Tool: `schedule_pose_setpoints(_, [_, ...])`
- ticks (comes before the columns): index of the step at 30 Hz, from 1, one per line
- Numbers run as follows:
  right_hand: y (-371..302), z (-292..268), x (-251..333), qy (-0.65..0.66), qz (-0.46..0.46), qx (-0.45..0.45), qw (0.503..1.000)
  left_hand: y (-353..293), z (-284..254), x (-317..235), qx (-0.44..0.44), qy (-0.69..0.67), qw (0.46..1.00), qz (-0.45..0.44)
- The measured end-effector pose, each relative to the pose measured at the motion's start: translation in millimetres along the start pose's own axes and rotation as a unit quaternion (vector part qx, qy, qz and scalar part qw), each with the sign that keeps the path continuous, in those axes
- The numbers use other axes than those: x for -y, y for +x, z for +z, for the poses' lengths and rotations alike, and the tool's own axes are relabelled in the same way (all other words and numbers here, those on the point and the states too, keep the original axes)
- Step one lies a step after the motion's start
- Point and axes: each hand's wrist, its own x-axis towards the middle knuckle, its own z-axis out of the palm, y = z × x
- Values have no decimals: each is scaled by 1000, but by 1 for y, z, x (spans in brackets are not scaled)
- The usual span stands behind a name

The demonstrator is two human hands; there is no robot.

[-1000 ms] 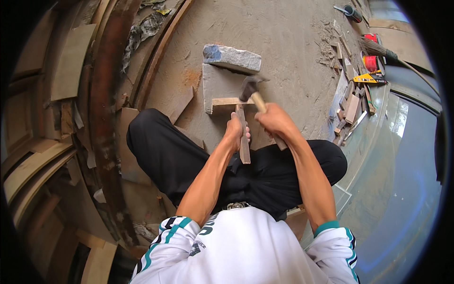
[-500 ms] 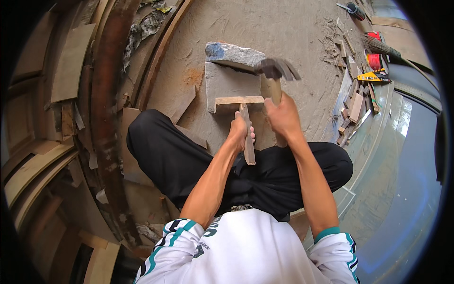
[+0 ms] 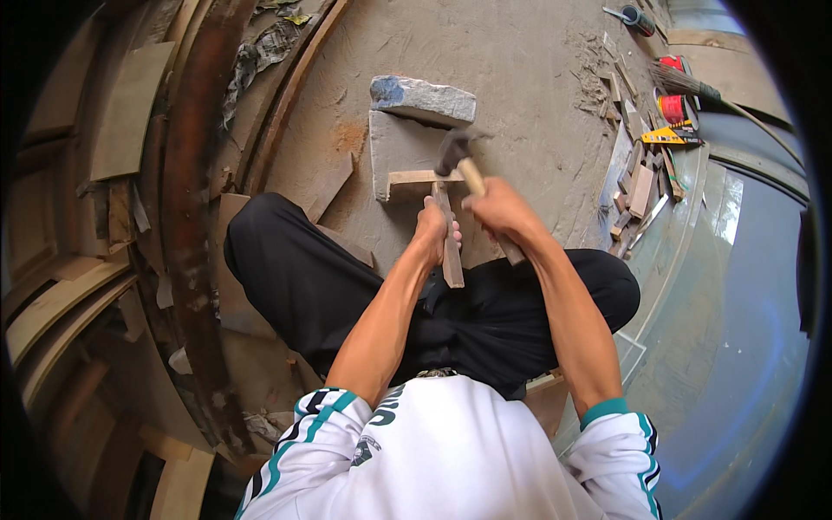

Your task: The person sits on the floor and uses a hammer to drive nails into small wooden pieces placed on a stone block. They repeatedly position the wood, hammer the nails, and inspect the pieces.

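Note:
My left hand [image 3: 432,229] is closed round the stem of a T-shaped wooden piece [image 3: 452,263], whose lower end points toward my lap. Its crossbar [image 3: 412,177] lies across the near part of a flat grey block [image 3: 400,143]. In my right hand [image 3: 503,209], fingers wrapped round the handle, is a claw hammer [image 3: 472,177]. The hammer's head, a little blurred, is over the joint of stem and crossbar; whether it touches the wood I cannot tell. A rough stone slab [image 3: 426,100] with a blue patch rests at the block's far side.
Stacked wooden boards and frames [image 3: 130,113] line the left. Offcuts [image 3: 640,191], a yellow-handled saw [image 3: 672,136], a red can [image 3: 672,109] and a broom [image 3: 685,82] lie at the right. A glass-like sheet [image 3: 728,347] spreads along the lower right.
The hammer has swung down and to the left, its head now over the joint of the wooden piece. My left hand keeps its hold, and the view has shifted slightly.

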Motion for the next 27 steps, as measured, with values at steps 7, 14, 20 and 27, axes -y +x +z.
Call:
schedule_pose_setpoints(7, [3, 13, -28, -88, 32, 16, 995, 0, 1, 4, 3, -5, 1000, 7])
schedule_pose_setpoints(14, [1, 19, -8, -3, -5, -35, 999, 2, 2, 7, 26, -26, 999, 28])
schedule_pose_setpoints(20, [-4, 44, -26, 118, 5, -78, 990, 37, -6, 13, 152, -96, 982, 50])
schedule_pose_setpoints(27, [-27, 55, -32, -56, 9, -127, 990, 16, -27, 7, 95, 139, 979, 113])
